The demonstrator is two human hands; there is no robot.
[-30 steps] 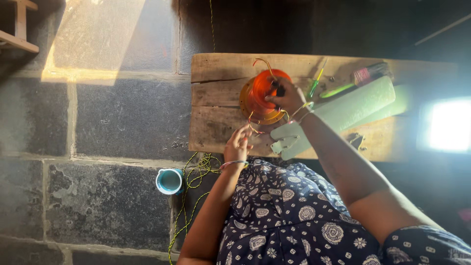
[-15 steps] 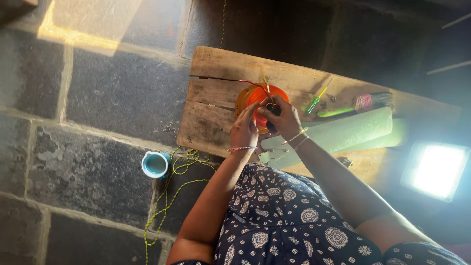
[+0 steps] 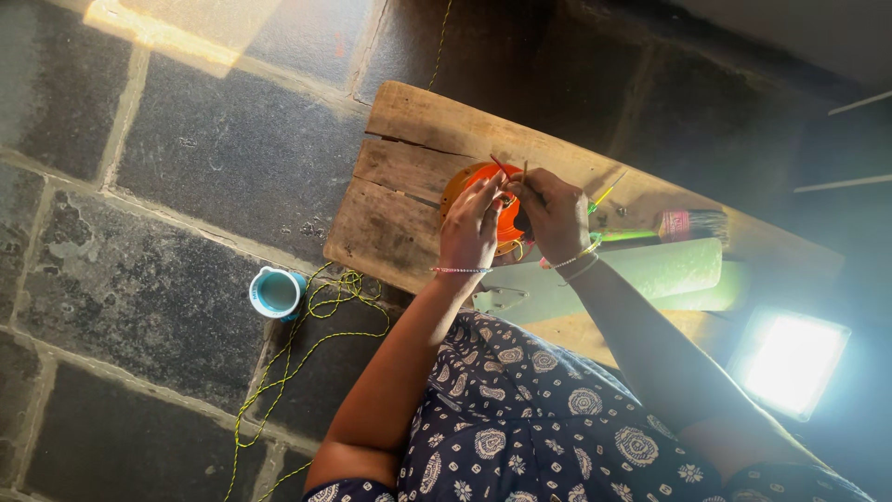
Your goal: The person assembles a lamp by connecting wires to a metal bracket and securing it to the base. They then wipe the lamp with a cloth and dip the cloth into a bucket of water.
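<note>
Both hands have closed in tighter over the orange round part (image 3: 483, 200) compared with half a second back, when the left one was only arriving at it; the view has also swung a bit so the table sits more diagonal now. That orange piece sits on the wooden table (image 3: 390, 223) near its left end, and thin red and yellowish wire ends (image 3: 509, 170) stick up at its 12 o'clock. Left hand (image 3: 471, 226) rests on top of it with fingertips pinched around those wires, and right hand (image 3: 553, 214) is curled in from 3 o'clock, pinching at the same spot, so it looks like the wire ends are being handled together right now. At 3 o'clock of the part there's a green-handled screwdriver (image 3: 602, 197), then a paintbrush (image 3: 683, 224) further along, and a pale green roll (image 3: 641, 274) lying at about 4 o'clock. Off the table on the stone floor (image 3: 167, 297), a small blue cup (image 3: 276, 292) sits at 8 o'clock with yellow-green cord (image 3: 307, 349) looped beside it.
</note>
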